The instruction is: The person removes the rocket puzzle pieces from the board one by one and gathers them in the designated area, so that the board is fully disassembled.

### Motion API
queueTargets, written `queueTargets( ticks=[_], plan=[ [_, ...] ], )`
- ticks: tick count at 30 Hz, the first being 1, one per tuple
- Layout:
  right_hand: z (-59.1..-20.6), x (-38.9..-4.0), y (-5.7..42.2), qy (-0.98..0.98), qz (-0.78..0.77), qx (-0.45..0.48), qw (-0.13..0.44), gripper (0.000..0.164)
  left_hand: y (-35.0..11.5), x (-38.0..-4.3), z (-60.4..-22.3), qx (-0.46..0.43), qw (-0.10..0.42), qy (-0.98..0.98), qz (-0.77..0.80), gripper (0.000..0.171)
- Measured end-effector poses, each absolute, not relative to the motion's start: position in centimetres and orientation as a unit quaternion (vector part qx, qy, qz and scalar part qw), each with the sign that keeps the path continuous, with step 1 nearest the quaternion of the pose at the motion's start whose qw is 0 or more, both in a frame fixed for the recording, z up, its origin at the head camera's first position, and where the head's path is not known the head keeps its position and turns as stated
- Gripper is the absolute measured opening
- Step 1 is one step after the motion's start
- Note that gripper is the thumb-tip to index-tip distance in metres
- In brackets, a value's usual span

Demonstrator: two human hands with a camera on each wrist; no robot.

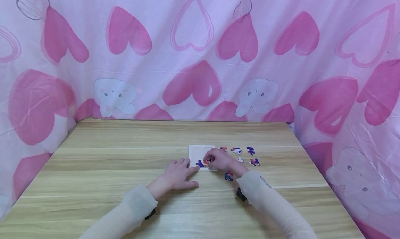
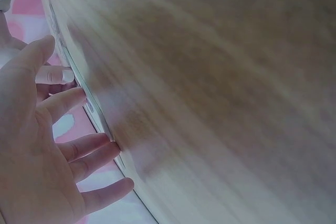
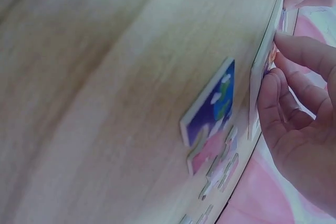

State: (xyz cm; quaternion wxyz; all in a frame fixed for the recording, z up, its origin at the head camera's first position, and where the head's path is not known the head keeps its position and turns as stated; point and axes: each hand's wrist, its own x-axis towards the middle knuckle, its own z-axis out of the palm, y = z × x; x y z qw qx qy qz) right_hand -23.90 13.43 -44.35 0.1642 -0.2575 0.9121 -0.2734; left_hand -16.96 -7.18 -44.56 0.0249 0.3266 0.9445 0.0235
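Note:
A white puzzle tray [image 1: 191,149] lies flat on the table, with a purple puzzle piece [image 1: 199,163] in its lower part. My right hand [image 1: 220,159] reaches over the tray's right side and pinches an orange puzzle piece [image 1: 206,162] beside the purple one; the fingers hide part of it. My left hand [image 1: 176,174] lies at the tray's left side with fingers spread. Its index fingertip is at the tray's front edge near the purple piece, and the thumb points right over the table. In the left wrist view, fingertips of the left hand [image 2: 37,124] meet the tray's edge.
Several loose puzzle pieces lie right of the tray, among them a purple one [image 1: 250,150] and a red-and-purple one [image 1: 254,162]. Nearer me, a blue-and-pink piece [image 1: 229,175] lies by the right wrist. A pink heart-print curtain [image 1: 193,82] surrounds the wooden table [image 1: 125,145].

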Motion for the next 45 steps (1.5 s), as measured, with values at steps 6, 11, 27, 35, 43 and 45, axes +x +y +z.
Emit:
queueTargets(
  ticks=[6,11,27,35,43,45],
  plan=[
    [-44.0,-24.0,13.1,0.909,-0.268,-0.270,0.169,0.018,-7.2,-17.0,-44.6,0.330,0.021,0.944,0.024,0.065],
    [-43.8,-24.0,13.1,0.906,-0.278,-0.264,0.179,0.020,-7.3,-17.0,-44.6,0.332,0.018,0.943,0.029,0.064],
    [-44.0,-24.3,14.3,0.867,-0.374,-0.257,0.207,0.007,-7.1,-17.0,-44.6,0.342,0.011,0.940,0.007,0.062],
    [-43.9,-24.4,15.0,0.866,-0.388,-0.250,0.195,0.005,-7.1,-17.1,-44.7,0.338,0.012,0.941,0.012,0.063],
    [-43.2,-23.8,16.5,0.848,-0.434,-0.245,0.180,0.005,-7.1,-17.1,-44.7,0.336,0.019,0.941,0.017,0.063],
    [-42.6,-23.4,16.9,0.843,-0.443,-0.248,0.177,0.005,-7.1,-17.1,-44.7,0.337,0.017,0.941,0.018,0.064]
  ],
)
